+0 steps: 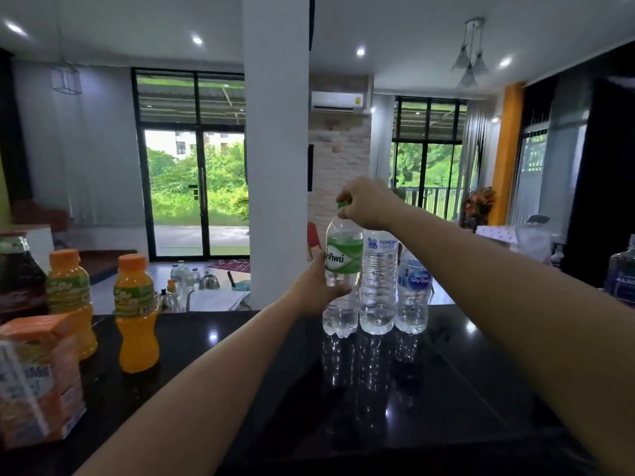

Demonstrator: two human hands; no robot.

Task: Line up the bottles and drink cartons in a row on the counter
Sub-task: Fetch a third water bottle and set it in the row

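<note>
Green-label bottle [343, 269] upright, both hands gripping.

Three water bottles [376, 283], two juice bottles [135, 310], perhaps one carton [37, 376].

A broad white pillar [276, 149] stands in the middle of the room and reaches the white ceiling [395, 25], which is set with small round recessed lights. Left of the pillar, black-framed glass doors [196, 190] look out on green bushes (daylight pours in). Right of the pillar is a pale brick wall [340, 156] with a white air conditioner [340, 102] mounted high. Further right of it come another dark-framed window [427, 166], grey curtains, an orange curtain [508, 149] and a hanging glass lamp [470, 53] above.
</note>
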